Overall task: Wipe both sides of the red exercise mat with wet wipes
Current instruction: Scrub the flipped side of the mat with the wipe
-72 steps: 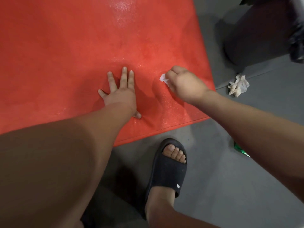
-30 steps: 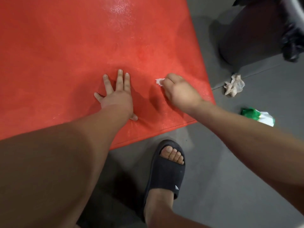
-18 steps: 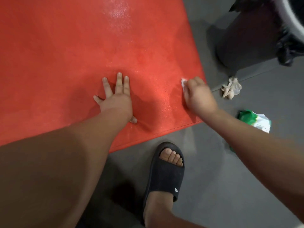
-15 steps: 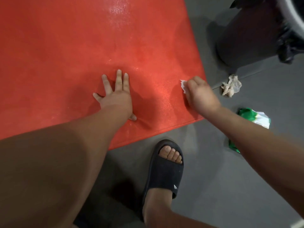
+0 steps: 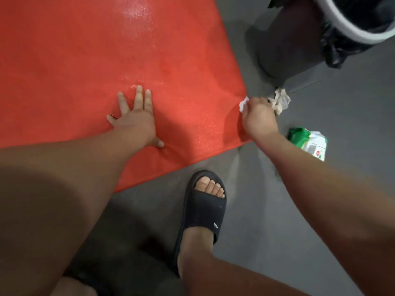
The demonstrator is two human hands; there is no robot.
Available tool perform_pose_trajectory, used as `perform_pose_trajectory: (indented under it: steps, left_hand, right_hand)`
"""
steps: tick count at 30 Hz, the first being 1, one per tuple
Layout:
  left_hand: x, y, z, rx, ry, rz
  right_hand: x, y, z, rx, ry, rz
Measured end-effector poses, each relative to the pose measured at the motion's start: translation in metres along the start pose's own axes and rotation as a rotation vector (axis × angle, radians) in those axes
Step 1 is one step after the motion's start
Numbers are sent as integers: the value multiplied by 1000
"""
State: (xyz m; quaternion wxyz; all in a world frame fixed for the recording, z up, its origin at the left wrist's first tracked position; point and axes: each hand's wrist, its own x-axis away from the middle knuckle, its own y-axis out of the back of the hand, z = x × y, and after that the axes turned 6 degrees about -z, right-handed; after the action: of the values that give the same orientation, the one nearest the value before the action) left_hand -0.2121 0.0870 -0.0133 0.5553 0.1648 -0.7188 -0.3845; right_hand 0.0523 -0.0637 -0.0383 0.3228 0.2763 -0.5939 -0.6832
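The red exercise mat (image 5: pixel 89 60) lies flat on the grey floor and fills the upper left of the head view, with a wet sheen near its near right corner. My left hand (image 5: pixel 134 122) presses palm-down on the mat, fingers spread. My right hand (image 5: pixel 258 118) is at the mat's right edge, closed on a small white wet wipe (image 5: pixel 243 104) that sticks out past the fingers.
A crumpled used wipe (image 5: pixel 280 101) lies on the floor just right of my right hand. A green and white wipes pack (image 5: pixel 310 142) lies further right. A dark bin with a black liner (image 5: pixel 342 28) stands at the top right. My foot in a black slide (image 5: pixel 203 208) stands below the mat.
My right hand has slid with the wipe from the middle of the mat's near end rightward to its right edge. My left hand has stayed planted.
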Motion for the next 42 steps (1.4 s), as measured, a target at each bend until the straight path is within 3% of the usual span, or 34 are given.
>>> perform_pose_trajectory:
  steps: [7,14,17,20,23,26,31,42]
  left_hand:
    - [4,-3,1,-8,-5,-45]
    - [2,0,6,-27,-32,-53]
    - [-5,7,10,-120,-70,-170]
    - [-21,13,10,-73,-124,-432]
    - [-48,16,9,9,-193,-554]
    - [-76,24,6,39,-229,-605]
    - [-117,37,11,36,-115,-667]
    - [-129,33,19,185,-60,-749]
  right_hand:
    - [65,5,-3,-123,-8,73]
    - [52,4,1,-177,-45,39]
    - [32,1,6,-185,-41,22]
    - [6,-4,11,-176,-40,7]
    - [-24,-9,15,-182,-21,-32]
    - [-55,-16,25,-239,-30,-76]
    - [-106,-27,39,-290,-5,-98]
    - [-222,-19,81,-175,187,30]
